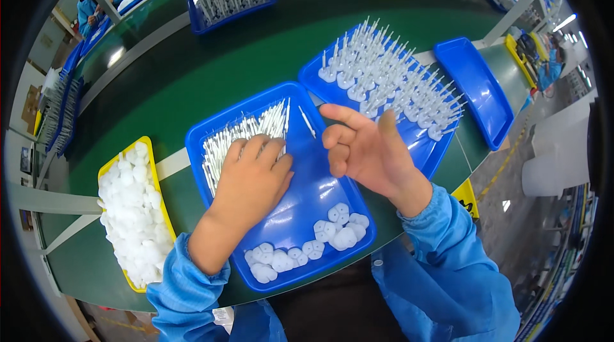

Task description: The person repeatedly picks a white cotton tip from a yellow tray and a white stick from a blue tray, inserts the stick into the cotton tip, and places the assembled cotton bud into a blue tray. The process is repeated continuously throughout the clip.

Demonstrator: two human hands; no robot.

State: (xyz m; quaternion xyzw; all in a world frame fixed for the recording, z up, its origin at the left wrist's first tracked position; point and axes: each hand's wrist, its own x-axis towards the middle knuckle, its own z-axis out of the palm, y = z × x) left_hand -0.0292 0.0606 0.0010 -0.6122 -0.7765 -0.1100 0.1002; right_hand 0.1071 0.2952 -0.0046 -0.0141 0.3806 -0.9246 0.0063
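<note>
My left hand [252, 176] lies palm down over a pile of thin white sticks [224, 137] in a large blue tray [294, 208]. Its fingers bend into the sticks, and what they grip is hidden. At the tray's right rim, my right hand [371, 153] is turned palm up with nothing in it; the thumb and forefinger stand apart while the other fingers curl loosely. One stick [307, 121] lies alone near the far right corner of the tray. Several white, flower-shaped plastic pieces [313, 249] lie along the tray's near side.
A yellow tray [157, 182] heaped with white pieces [134, 214] stands at left. Beyond my right hand, a blue tray [310, 73] holds upright sticks on white bases [390, 80]; another blue tray [473, 89] is farther right. Across the green belt [294, 35] stands another filled tray [233, 16].
</note>
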